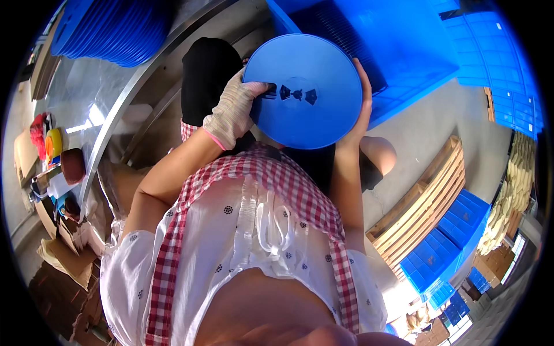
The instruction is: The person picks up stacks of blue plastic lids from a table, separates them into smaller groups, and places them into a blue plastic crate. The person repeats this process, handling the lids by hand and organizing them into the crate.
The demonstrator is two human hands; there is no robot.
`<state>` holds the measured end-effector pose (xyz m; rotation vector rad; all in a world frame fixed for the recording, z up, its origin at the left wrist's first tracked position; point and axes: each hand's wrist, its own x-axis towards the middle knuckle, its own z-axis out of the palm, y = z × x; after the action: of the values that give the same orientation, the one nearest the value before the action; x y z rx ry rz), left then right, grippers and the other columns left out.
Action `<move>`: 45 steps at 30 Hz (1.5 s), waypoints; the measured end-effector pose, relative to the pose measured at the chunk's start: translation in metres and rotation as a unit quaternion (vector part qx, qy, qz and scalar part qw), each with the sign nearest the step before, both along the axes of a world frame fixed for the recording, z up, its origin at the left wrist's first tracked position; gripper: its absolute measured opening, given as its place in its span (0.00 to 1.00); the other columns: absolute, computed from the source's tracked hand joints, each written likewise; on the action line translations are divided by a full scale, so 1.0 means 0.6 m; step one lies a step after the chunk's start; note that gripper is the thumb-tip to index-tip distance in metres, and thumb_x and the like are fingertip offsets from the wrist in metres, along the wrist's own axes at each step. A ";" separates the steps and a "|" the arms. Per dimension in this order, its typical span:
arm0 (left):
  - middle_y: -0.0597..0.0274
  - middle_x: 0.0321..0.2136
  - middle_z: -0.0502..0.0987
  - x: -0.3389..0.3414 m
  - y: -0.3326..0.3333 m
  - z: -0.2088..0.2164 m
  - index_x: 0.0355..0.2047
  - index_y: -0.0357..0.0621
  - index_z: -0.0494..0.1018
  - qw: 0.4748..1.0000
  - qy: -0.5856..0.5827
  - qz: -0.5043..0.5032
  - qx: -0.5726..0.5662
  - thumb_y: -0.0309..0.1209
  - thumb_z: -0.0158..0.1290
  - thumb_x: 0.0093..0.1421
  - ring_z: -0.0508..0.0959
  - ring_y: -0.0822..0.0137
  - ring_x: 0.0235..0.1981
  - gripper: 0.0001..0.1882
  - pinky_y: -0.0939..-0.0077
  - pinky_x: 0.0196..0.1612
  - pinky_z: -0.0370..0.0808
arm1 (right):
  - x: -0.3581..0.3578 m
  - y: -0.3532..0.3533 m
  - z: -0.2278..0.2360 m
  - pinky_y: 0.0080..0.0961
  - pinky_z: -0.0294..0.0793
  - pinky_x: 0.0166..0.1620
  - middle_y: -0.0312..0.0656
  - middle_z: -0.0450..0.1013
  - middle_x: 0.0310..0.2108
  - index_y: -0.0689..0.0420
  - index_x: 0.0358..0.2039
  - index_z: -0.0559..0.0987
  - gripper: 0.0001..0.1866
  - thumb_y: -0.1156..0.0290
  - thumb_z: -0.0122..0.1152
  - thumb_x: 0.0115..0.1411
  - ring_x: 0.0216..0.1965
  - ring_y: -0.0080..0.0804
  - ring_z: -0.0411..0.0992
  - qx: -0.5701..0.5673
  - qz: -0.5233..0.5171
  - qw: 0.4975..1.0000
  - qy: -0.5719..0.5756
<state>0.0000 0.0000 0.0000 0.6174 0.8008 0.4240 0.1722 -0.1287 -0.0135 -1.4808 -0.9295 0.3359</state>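
Note:
A round blue plastic disc (306, 118), with a dark cut-out pattern at its centre, is held up over my lap. My left hand (232, 112), in a pale knitted glove, grips its left side with the thumb laid on the face. A small dark piece shows at that thumb's tip; I cannot tell whether it is a tool or a thumb cover. Around the right rim curls my bare right hand (365, 106), its other fingers hidden behind the disc. Just beyond the disc stands a large blue bin (412, 52) with dark ribbed discs stacked along its inside.
At the upper left, a stack of blue discs (112, 29) sits on a metal-edged table (81, 115). Small coloured items, including a yellow tape roll (53, 144), lie along its left. To the right are a wooden pallet (424, 199), blue crates (441, 248) and stacked blue boxes (496, 69).

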 end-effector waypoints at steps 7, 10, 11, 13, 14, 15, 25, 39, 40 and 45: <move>0.53 0.44 0.73 -0.010 -0.004 -0.002 0.54 0.38 0.65 0.997 -0.017 0.069 0.009 0.26 0.53 0.56 0.76 0.60 0.43 0.24 0.56 0.48 0.78 | 0.015 0.050 0.000 0.29 0.63 0.61 0.46 0.67 0.57 0.62 0.61 0.66 0.32 0.48 0.35 0.70 0.58 0.36 0.66 0.027 0.070 0.974 0.214; 0.55 0.45 0.73 -0.020 -0.003 0.001 0.54 0.41 0.65 0.988 -0.018 0.153 0.017 0.24 0.54 0.57 0.75 0.60 0.45 0.23 0.55 0.50 0.76 | 0.001 0.072 -0.027 0.29 0.61 0.62 0.45 0.62 0.62 0.57 0.64 0.62 0.31 0.48 0.35 0.71 0.61 0.35 0.61 0.050 0.038 0.960 0.273; 0.55 0.46 0.72 -0.020 -0.001 0.002 0.55 0.41 0.64 0.984 -0.026 0.174 0.033 0.24 0.53 0.57 0.74 0.60 0.46 0.24 0.55 0.51 0.75 | -0.004 0.072 -0.042 0.32 0.58 0.64 0.44 0.59 0.63 0.56 0.66 0.57 0.33 0.47 0.37 0.70 0.63 0.36 0.59 0.068 0.063 0.961 0.260; 0.55 0.49 0.71 -0.021 0.004 0.002 0.57 0.43 0.63 0.972 -0.039 0.220 0.066 0.25 0.53 0.57 0.73 0.59 0.48 0.26 0.56 0.52 0.75 | -0.034 0.077 -0.031 0.32 0.50 0.67 0.48 0.51 0.67 0.61 0.68 0.49 0.41 0.42 0.41 0.67 0.68 0.37 0.51 0.108 0.110 0.946 0.286; 0.55 0.50 0.70 -0.020 0.005 0.003 0.58 0.44 0.62 0.966 -0.046 0.241 0.082 0.25 0.53 0.57 0.73 0.59 0.49 0.27 0.56 0.53 0.74 | -0.037 0.078 -0.043 0.34 0.47 0.68 0.50 0.47 0.69 0.61 0.69 0.46 0.44 0.41 0.43 0.66 0.69 0.39 0.48 0.111 0.122 0.955 0.249; 0.56 0.50 0.70 -0.020 0.007 0.006 0.58 0.46 0.62 0.962 -0.056 0.253 0.085 0.26 0.54 0.57 0.73 0.60 0.49 0.28 0.56 0.52 0.74 | -0.047 0.082 -0.039 0.34 0.48 0.67 0.51 0.47 0.68 0.60 0.69 0.43 0.48 0.40 0.49 0.63 0.68 0.40 0.48 0.113 0.122 0.960 0.225; 0.61 0.50 0.71 -0.028 0.007 0.010 0.56 0.45 0.64 0.960 -0.096 0.245 0.092 0.24 0.52 0.59 0.71 0.63 0.51 0.23 0.57 0.58 0.68 | -0.067 0.111 0.015 0.36 0.70 0.57 0.56 0.59 0.60 0.60 0.69 0.45 0.48 0.60 0.65 0.58 0.59 0.43 0.64 0.047 0.123 0.989 0.067; 0.56 0.49 0.71 -0.033 0.000 0.014 0.55 0.39 0.63 0.965 -0.059 0.252 0.038 0.21 0.49 0.61 0.74 0.59 0.50 0.21 0.58 0.55 0.72 | -0.062 0.111 0.007 0.36 0.66 0.60 0.53 0.61 0.62 0.58 0.66 0.57 0.42 0.46 0.58 0.60 0.61 0.46 0.63 -0.002 0.069 0.994 0.084; 0.56 0.49 0.71 -0.032 0.000 0.017 0.55 0.39 0.63 0.965 -0.050 0.256 0.041 0.21 0.49 0.60 0.74 0.59 0.50 0.22 0.57 0.55 0.72 | -0.063 0.110 0.007 0.37 0.67 0.59 0.54 0.61 0.61 0.58 0.66 0.57 0.43 0.49 0.62 0.58 0.60 0.47 0.64 0.007 0.075 0.996 0.043; 0.56 0.46 0.71 -0.035 0.004 0.011 0.53 0.45 0.65 0.965 -0.072 0.250 0.031 0.17 0.47 0.59 0.75 0.60 0.45 0.21 0.53 0.50 0.76 | -0.065 0.110 0.008 0.37 0.70 0.57 0.54 0.64 0.59 0.58 0.65 0.61 0.38 0.55 0.63 0.59 0.57 0.46 0.68 0.029 0.046 0.998 -0.029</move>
<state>-0.0212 0.0025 0.0065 0.4309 0.8017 0.9485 0.1333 -0.0625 -0.0088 -1.4034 -1.0481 0.3321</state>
